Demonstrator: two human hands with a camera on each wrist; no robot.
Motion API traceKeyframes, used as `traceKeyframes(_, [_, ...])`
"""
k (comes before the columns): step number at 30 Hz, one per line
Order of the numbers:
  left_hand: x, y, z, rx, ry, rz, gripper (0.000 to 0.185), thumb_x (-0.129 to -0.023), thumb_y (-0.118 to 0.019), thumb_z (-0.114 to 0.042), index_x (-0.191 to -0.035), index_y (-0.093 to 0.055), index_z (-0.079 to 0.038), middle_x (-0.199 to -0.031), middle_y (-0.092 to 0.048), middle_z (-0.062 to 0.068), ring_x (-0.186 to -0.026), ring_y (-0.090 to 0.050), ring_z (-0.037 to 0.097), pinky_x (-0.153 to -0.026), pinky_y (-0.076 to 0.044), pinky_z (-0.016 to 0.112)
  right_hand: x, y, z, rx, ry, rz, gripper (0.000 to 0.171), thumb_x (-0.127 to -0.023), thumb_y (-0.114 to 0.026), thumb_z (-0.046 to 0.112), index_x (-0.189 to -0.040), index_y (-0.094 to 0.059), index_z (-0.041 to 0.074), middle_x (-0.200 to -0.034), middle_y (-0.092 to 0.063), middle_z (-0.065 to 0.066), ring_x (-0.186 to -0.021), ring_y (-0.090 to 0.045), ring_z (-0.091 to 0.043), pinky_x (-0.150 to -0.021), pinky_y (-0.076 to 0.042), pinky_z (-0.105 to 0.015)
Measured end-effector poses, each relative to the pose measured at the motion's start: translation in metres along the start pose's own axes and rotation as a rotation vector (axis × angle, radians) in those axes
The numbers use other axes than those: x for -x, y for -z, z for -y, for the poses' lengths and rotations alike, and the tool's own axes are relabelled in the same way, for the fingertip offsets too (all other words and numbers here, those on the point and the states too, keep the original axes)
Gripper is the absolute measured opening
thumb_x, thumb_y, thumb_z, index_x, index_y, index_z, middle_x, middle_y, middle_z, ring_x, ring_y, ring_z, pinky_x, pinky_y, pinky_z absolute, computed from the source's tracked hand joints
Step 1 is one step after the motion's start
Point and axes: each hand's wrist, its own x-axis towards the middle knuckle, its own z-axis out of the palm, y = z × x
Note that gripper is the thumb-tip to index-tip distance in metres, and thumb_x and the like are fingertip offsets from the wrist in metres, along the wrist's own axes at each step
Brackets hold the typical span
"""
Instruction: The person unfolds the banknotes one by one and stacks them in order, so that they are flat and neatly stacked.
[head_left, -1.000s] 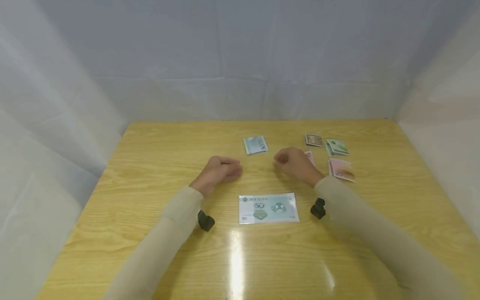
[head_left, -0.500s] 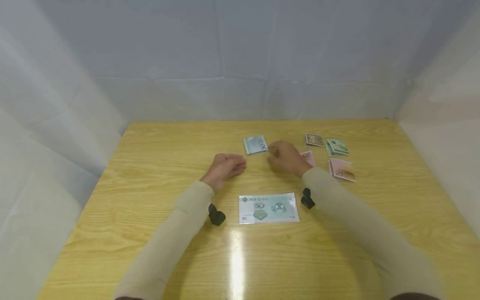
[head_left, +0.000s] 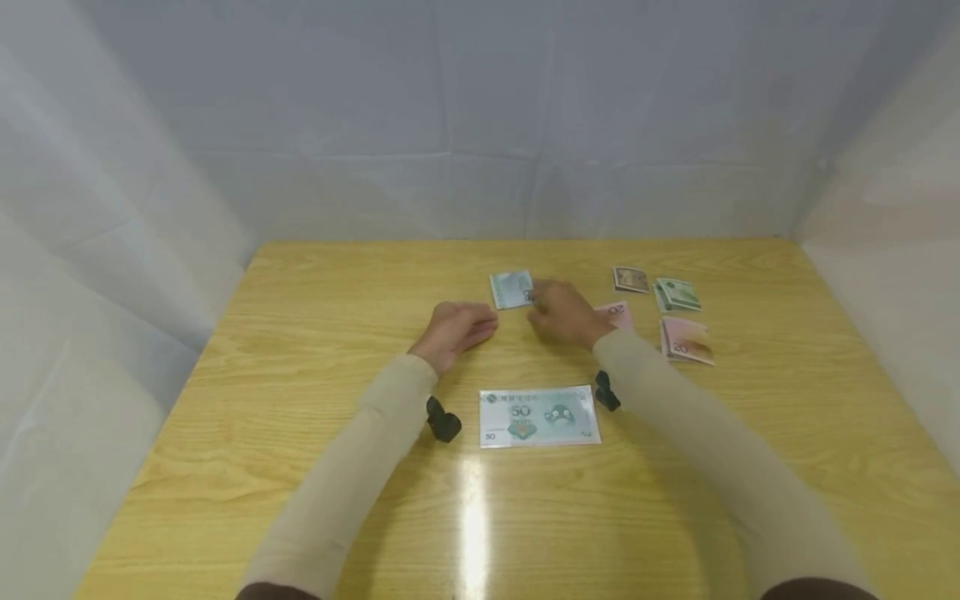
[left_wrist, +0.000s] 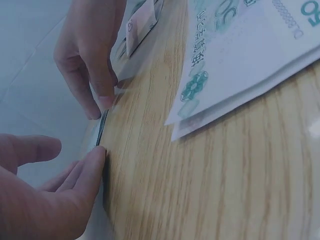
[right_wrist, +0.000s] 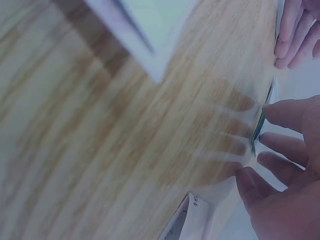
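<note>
A small folded blue-green 50 banknote (head_left: 512, 289) lies near the back of the table. My right hand (head_left: 564, 312) pinches its right end, the fingertips covering that edge. In the left wrist view the tips of my right hand (left_wrist: 95, 55) meet at the end of the folded banknote (left_wrist: 101, 127). My left hand (head_left: 453, 329) is just short of the folded banknote's near-left side, fingers fairly straight and together, thumb apart. Between my forearms an unfolded 50 banknote (head_left: 540, 417) lies flat, printed with a cartoon figure.
Right of my right hand lie several folded banknotes: a pink one (head_left: 617, 315) partly behind the hand, a brown one (head_left: 630, 279), a green one (head_left: 677, 294) and a pink-orange 20 (head_left: 687, 340). The wooden table (head_left: 300, 375) ends at pale curtains (head_left: 360, 192).
My right hand has moved left and slightly away from me, onto the folded banknote's right end. The left hand has shifted a little right and farther forward.
</note>
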Motion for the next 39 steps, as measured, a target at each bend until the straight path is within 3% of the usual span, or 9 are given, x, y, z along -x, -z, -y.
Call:
traceKeyframes(6, [-0.001,-0.002,-0.001,0.023,0.008,0.000,0.041,-0.100,-0.058,-0.001,-0.139,-0.050,0.011,-0.133,-0.060,0.024,-0.125,-0.060,0.032,-0.099,-0.056,0.028,0.001,-0.001,0.000,0.044,0.037,-0.011,0.030,-0.097,-0.062,0.005,-0.122,-0.063,-0.011,-0.141,-0.053,-0.030,-0.129,-0.054,-0.043,-0.115,-0.042,-0.048])
traceKeyframes(9, [-0.001,-0.003,-0.001,0.028,0.012,-0.002,0.041,-0.100,-0.057,-0.001,-0.139,-0.050,0.011,-0.133,-0.060,0.024,-0.125,-0.060,0.031,-0.100,-0.056,0.028,0.002,-0.001,0.000,0.041,0.055,-0.020,0.014,-0.096,-0.063,0.004,-0.104,-0.066,-0.007,-0.116,-0.067,-0.027,-0.100,-0.066,-0.037,-0.094,-0.057,-0.045])
traceKeyframes(14, [-0.001,-0.003,-0.001,0.035,0.016,-0.007,0.041,-0.101,-0.057,-0.001,-0.140,-0.049,0.011,-0.133,-0.060,0.024,-0.125,-0.060,0.031,-0.101,-0.055,0.029,0.004,-0.001,0.001,0.049,0.094,-0.026,0.009,-0.094,-0.064,0.002,-0.086,-0.060,0.001,-0.083,-0.061,-0.011,-0.072,-0.055,-0.025,-0.069,-0.054,-0.038])
traceKeyframes(18, [0.001,-0.003,-0.001,0.039,0.017,-0.011,0.041,-0.100,-0.057,0.000,-0.139,-0.049,0.010,-0.134,-0.060,0.024,-0.126,-0.059,0.032,-0.101,-0.055,0.029,0.006,0.000,0.001,0.120,0.135,-0.022,0.009,-0.094,-0.064,0.003,-0.086,-0.063,0.001,-0.090,-0.066,-0.014,-0.084,-0.062,-0.030,-0.084,-0.055,-0.045])
traceKeyframes(22, [0.003,-0.003,0.000,0.045,0.018,-0.008,0.041,-0.100,-0.057,0.000,-0.139,-0.050,0.011,-0.133,-0.060,0.025,-0.125,-0.059,0.032,-0.101,-0.055,0.030,0.009,0.002,0.003,0.152,0.109,0.023,0.010,-0.098,-0.061,0.007,-0.093,-0.066,0.000,-0.121,-0.066,-0.024,-0.117,-0.060,-0.039,-0.112,-0.042,-0.054])
traceKeyframes(25, [0.004,-0.002,0.000,0.043,0.020,-0.008,0.041,-0.100,-0.058,0.001,-0.138,-0.050,0.011,-0.132,-0.060,0.025,-0.124,-0.060,0.032,-0.101,-0.055,0.029,0.011,0.003,0.006,0.132,0.066,0.055,0.012,-0.099,-0.060,0.009,-0.101,-0.067,-0.002,-0.121,-0.066,-0.024,-0.115,-0.060,-0.039,-0.109,-0.047,-0.051])
traceKeyframes(29, [0.007,-0.001,0.001,0.039,0.022,-0.011,0.040,-0.099,-0.058,0.001,-0.137,-0.051,0.011,-0.131,-0.060,0.025,-0.122,-0.061,0.031,-0.099,-0.056,0.029,0.014,0.001,0.008,0.123,0.074,0.054,0.008,-0.098,-0.061,0.007,-0.097,-0.065,0.000,-0.088,-0.064,-0.012,-0.083,-0.060,-0.027,-0.077,-0.058,-0.039])
traceKeyframes(32, [0.008,0.000,0.001,0.021,0.021,-0.019,0.040,-0.099,-0.058,0.001,-0.137,-0.052,0.011,-0.131,-0.061,0.025,-0.121,-0.061,0.030,-0.098,-0.056,0.028,0.017,0.000,0.010,0.148,0.088,0.049,0.006,-0.097,-0.062,0.007,-0.093,-0.064,0.003,-0.085,-0.063,-0.009,-0.079,-0.058,-0.025,-0.074,-0.056,-0.037])
traceKeyframes(39, [0.010,-0.001,0.000,-0.011,0.013,-0.032,0.041,-0.100,-0.058,-0.001,-0.139,-0.051,0.009,-0.131,-0.061,0.022,-0.121,-0.061,0.029,-0.099,-0.056,0.027,0.026,0.001,0.017,0.164,0.052,0.092,0.024,-0.100,-0.060,0.014,-0.116,-0.069,-0.002,-0.129,-0.063,-0.021,-0.124,-0.054,-0.036,-0.115,-0.039,-0.051])
